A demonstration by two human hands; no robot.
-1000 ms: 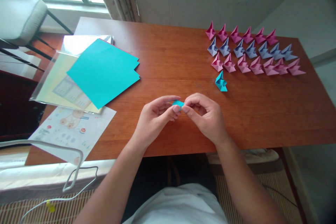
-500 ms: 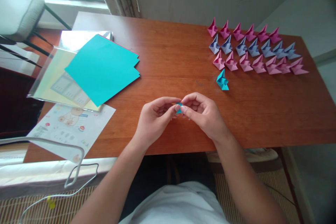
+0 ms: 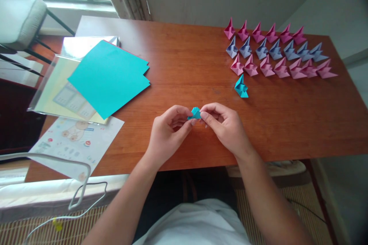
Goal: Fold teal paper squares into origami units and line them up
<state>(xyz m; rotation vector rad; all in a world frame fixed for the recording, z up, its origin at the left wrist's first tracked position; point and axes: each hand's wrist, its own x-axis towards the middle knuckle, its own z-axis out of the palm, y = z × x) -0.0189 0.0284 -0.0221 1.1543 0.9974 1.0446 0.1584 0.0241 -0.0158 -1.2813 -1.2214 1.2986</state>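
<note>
Turquoise folded piece [image 3: 196, 113], held over the brown table [image 3: 172, 65]; at left, partly beneath turquoise sheets [image 3: 112, 76], a clear packet [image 3: 43, 84] with yellow paper [image 3: 54, 90] inside; pinched narrowly at its left end by the left hand [image 3: 168, 128], at its right by thumb and fingertips of the right hand [image 3: 224, 124]

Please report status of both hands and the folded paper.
Left hand, right hand: both holding teal paper. Paper: folded, partly hidden. Teal figure: beyond right hand, apart.

6 mag. figs [image 3: 271, 35] | 7 lav. figs [image 3: 275, 51] | 7 pink figs [image 3: 281, 69] | 2 folded teal pcs [image 3: 196, 113]
</note>
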